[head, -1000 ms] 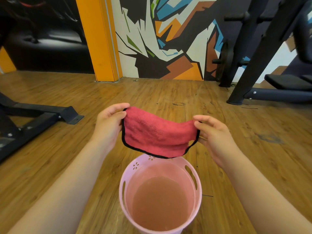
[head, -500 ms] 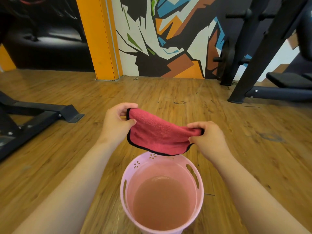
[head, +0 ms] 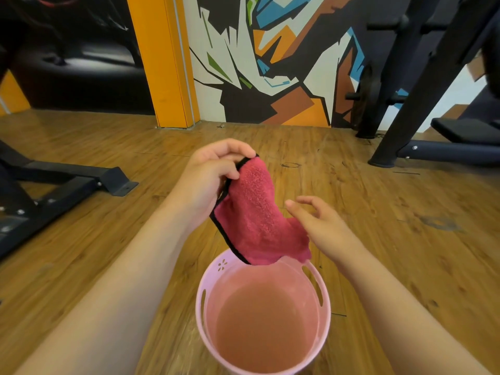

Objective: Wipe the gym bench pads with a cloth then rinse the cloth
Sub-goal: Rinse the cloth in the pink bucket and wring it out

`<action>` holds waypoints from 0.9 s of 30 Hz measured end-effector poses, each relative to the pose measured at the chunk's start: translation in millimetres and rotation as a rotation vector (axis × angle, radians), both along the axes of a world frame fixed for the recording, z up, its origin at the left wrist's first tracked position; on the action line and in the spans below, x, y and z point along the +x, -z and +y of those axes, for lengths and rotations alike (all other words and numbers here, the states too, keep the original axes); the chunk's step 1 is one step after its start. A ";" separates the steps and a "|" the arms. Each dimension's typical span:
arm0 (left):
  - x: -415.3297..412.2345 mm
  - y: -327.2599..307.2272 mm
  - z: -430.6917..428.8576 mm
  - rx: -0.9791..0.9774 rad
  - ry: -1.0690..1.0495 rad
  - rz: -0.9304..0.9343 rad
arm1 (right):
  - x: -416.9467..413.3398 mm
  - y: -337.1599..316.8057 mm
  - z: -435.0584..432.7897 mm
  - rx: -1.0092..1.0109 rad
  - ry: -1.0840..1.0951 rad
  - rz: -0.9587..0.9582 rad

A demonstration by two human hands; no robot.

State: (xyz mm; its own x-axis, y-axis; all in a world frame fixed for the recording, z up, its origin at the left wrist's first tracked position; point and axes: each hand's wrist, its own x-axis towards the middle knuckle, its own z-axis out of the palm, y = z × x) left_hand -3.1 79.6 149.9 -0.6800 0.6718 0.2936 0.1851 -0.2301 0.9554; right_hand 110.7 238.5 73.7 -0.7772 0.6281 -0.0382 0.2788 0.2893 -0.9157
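Pinching the top corner of a magenta terry cloth with black edging point(head: 257, 212), the left hand point(head: 213, 180) has its thumb and curled fingers closed on the hem, and the cloth hangs down from that one grip in a loose fold. The right hand point(head: 322, 226) holds nothing. Its fingers are spread and slightly bent, and its palm sits just beside the cloth's lower right flap; whether skin touches fabric there cannot be told. Both forearms are bare.

The cloth's bottom edge hangs over the far rim of a round pink plastic bucket point(head: 216, 274) with slotted handles and small flower cut-outs. Inside the bucket is cloudy pinkish water point(head: 265, 328), and the cloth hangs above it, not dipped in.

The bucket stands on a brown wood-plank floor point(head: 81, 239). At the left, a black steel equipment base point(head: 62, 180) lies on the planks. At the right stand slanted black rack uprights point(head: 405, 104) with a dark weight plate point(head: 365, 96) behind them, and a black padded bench point(head: 465, 131) sits low beside them. Behind are an orange pillar point(head: 165, 63) and a wall painted with an angular mural point(head: 270, 63) in white, black, blue, orange and brown.
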 end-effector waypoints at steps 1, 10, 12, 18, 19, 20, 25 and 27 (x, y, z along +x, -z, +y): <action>2.7 -2.5 0.7 0.010 0.022 -0.009 | -1.2 -1.7 -2.6 -0.046 -0.046 0.032; 10.5 -10.6 1.0 0.091 0.073 -0.168 | -10.1 2.6 -34.7 -0.368 -0.486 0.198; 8.2 -7.7 3.4 0.046 -0.005 -0.135 | -7.4 1.3 -41.0 -0.317 -0.568 0.176; -4.6 4.7 4.3 -0.041 -0.145 -0.037 | -2.5 -12.0 -36.4 -0.204 -0.389 0.336; -7.4 6.3 4.3 -0.034 -0.164 -0.042 | -2.7 -14.6 -34.5 -0.211 -0.326 0.413; -10.1 7.3 4.4 -0.020 -0.175 -0.045 | -3.1 -17.1 -31.9 -0.211 -0.263 0.482; -19.0 19.8 3.9 -0.072 -0.273 0.044 | 0.6 -43.9 -21.3 -0.213 -0.074 0.506; -17.6 26.9 7.6 -0.097 -0.325 0.087 | 1.3 -52.6 -22.7 -0.274 -0.091 0.538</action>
State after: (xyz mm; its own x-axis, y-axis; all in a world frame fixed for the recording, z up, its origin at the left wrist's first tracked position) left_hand -20.7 87.2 123.0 -0.8380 0.4521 0.3055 0.3157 -0.0549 0.9473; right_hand 112.0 215.8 126.4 -0.7821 0.5814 0.2241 -0.2585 0.0245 -0.9657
